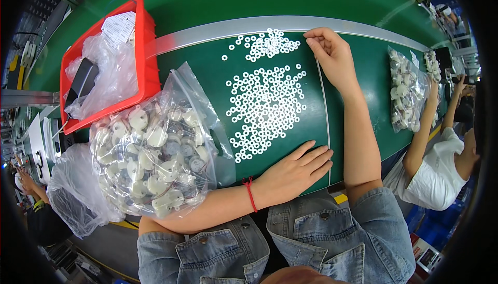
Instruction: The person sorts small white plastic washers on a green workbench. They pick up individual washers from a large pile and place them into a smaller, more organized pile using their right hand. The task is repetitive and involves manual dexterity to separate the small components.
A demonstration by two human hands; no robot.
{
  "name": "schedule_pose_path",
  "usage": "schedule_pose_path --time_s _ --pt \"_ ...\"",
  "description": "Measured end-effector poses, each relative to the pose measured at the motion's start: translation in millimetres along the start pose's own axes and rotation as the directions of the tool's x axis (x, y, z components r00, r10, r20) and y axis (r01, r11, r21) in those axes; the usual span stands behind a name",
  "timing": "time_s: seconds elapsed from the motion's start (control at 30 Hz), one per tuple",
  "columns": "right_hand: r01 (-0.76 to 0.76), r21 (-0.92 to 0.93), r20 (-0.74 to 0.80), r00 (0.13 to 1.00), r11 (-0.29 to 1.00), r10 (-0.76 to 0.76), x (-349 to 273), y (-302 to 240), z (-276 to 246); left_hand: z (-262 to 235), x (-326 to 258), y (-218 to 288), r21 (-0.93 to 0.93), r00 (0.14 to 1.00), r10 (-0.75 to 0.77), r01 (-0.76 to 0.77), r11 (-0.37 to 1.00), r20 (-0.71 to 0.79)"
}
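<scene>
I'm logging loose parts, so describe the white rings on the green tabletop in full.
The white rings are small, round and pierced at the centre, and look like plastic. They lie loose on the green tabletop in two main groups: a smaller one at the far side, by the metal strip, and a larger one nearer the person. Most seem to lie flat, crowded in the middle. The right hand is beside the smaller group; whether it touches any is unclear.
</scene>
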State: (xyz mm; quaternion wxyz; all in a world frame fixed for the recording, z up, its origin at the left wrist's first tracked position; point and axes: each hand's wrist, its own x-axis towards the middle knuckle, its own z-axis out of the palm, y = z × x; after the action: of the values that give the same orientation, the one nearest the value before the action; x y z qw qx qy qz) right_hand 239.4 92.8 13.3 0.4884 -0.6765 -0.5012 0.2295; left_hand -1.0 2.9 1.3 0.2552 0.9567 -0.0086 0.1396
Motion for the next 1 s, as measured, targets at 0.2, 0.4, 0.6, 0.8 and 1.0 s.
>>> schedule_pose_path --time_s 0.2,0.4,0.6,0.8,1.0 --pt "0.2 -0.27 0.082 0.979 0.942 -0.185 2 3 6 0 1 0 0.011 1.0 -0.002 0.001 1.0 0.014" --pt "0.069 -0.245 0.111 0.993 0.967 -0.043 1 0 -3 -3 0 0 0.008 1.0 -0.004 0.004 1.0 0.016" --pt "-0.031 -0.158 0.115 0.992 0.987 0.049 1 2 -6 -3 1 0 0.01 1.0 -0.002 0.002 1.0 0.015" --pt "0.099 -0.283 0.093 0.993 0.954 -0.076 1 2 -11 -1 0 0 0.008 1.0 -0.001 0.001 1.0 0.013" --pt "0.025 -0.24 0.331 0.942 0.971 0.057 -3 -9 -12 -1 0 -1 -0.008 1.0 -0.008 0.008 1.0 0.01"
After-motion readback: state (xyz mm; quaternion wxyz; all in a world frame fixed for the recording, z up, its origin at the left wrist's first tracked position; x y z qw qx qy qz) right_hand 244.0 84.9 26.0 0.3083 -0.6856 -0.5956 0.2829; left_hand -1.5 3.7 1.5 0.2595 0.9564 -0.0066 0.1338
